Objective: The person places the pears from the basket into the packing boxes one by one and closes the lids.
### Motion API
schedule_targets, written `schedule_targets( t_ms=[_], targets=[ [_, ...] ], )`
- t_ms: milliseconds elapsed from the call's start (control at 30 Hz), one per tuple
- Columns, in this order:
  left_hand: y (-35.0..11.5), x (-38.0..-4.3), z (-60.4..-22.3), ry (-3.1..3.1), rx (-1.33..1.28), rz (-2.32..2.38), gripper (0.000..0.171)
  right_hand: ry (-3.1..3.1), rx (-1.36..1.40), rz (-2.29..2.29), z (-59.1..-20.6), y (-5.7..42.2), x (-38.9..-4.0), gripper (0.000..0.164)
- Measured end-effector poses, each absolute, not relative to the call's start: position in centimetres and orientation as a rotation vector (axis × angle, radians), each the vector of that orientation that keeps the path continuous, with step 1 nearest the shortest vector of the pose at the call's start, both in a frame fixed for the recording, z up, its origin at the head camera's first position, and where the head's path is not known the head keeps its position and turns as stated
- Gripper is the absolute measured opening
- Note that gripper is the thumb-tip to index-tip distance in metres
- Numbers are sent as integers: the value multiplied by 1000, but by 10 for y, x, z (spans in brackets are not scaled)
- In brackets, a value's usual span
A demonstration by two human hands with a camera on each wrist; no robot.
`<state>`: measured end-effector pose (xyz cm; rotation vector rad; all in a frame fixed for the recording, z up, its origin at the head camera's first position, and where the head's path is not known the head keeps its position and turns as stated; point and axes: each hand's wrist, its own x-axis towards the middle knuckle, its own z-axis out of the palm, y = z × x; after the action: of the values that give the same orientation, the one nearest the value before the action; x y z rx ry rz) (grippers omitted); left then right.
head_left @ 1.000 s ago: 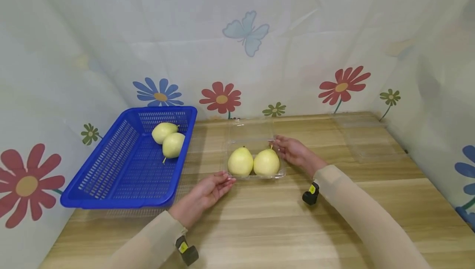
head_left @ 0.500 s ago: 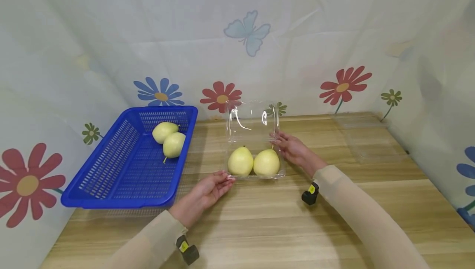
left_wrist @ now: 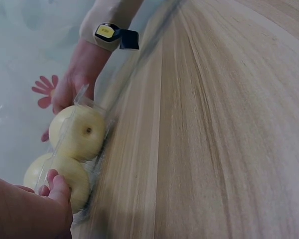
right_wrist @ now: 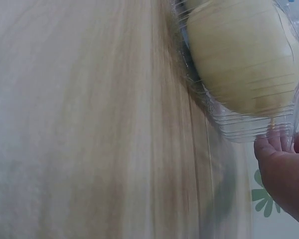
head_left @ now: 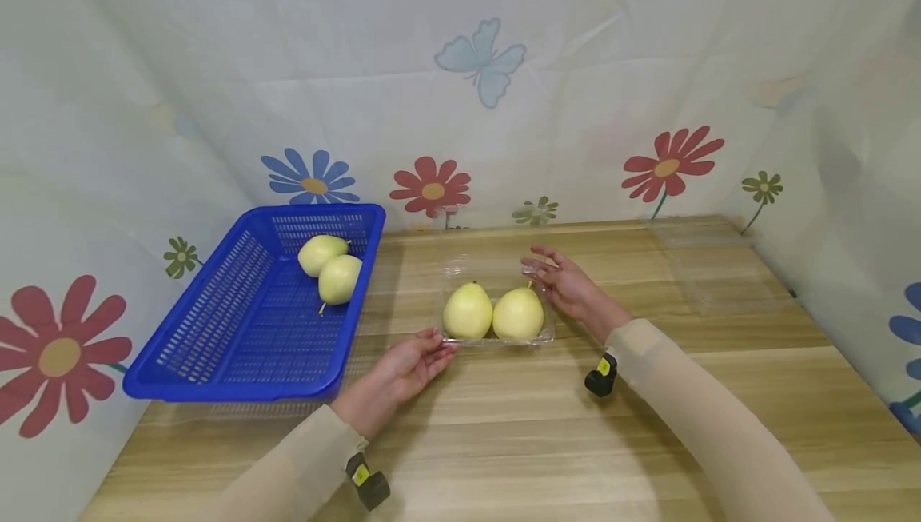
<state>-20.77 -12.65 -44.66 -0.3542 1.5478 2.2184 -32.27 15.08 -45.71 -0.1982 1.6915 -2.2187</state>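
Observation:
A clear plastic clamshell box (head_left: 496, 341) stands mid-table with two pale yellow pears (head_left: 468, 311) side by side in its base. Its see-through lid is raised at the back and shows only faintly. My left hand (head_left: 403, 374) pinches the front left corner, thumb and fingertips at the rim. At the back right corner, my right hand (head_left: 572, 286) holds the edge near the hinge. In the right wrist view its fingers (right_wrist: 271, 144) show through the ribbed plastic, close to a pear (right_wrist: 244, 55).
A blue plastic basket (head_left: 252, 391) with two more pears (head_left: 340, 279) stands on the left of the wooden table (head_left: 504, 442). Further clear plastic containers (head_left: 727, 274) lie at the back right. A flower-printed white sheet (head_left: 345, 90) rises behind the table.
The lid has swung up from lying back and now seems to tilt forward over the box. The right hand's fingers have lifted and spread slightly; the left hand and pears have stayed put.

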Motion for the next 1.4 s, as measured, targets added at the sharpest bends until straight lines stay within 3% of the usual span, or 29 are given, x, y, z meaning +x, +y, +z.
schedule_targets(
  t_ms=[167, 367, 800, 1400],
  targets=[
    [-127, -207, -448, 1537, -363, 2227, 40, 1705, -193, -2240, -459, 149, -322, 41],
    [-128, -207, -448, 1504, -357, 2225, 47, 1729, -193, -2249, -459, 148, -322, 36],
    [-129, -207, -447, 1452, -334, 2237, 50, 1743, -142, -2267, -458, 147, -320, 36],
    [-128, -207, -446, 1385, -375, 2268, 57, 1750, -122, -2212, -448, 156, -322, 51]
  ],
)
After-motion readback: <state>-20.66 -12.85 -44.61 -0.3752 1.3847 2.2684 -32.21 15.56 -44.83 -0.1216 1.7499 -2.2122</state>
